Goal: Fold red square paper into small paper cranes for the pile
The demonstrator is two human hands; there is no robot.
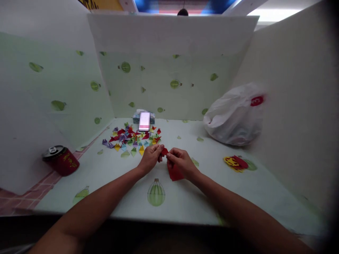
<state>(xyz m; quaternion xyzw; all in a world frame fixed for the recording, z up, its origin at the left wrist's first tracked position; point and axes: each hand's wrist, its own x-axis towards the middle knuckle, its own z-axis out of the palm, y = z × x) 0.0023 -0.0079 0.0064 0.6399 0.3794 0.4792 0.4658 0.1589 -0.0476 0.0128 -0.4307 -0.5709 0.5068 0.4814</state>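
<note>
Over the middle of the table, my left hand (150, 158) pinches a small folded piece of red paper (164, 151) between thumb and fingers. My right hand (182, 162) grips the same piece from its other side, fingertips closed. Beneath my right hand, partly covered by it, red paper (175, 173) lies flat on the table. Beyond my left hand spreads a pile of small folded paper figures (129, 138) in red, purple, yellow, green and blue. The exact fold of the held piece is too small to make out.
A phone (144, 121) with a lit screen leans on a tissue box (136, 117) at the back. A red drink can (62, 161) stands left. At right are a full white plastic bag (235, 116) and red and yellow cut-outs (235, 163). White panels (169, 35) enclose the table.
</note>
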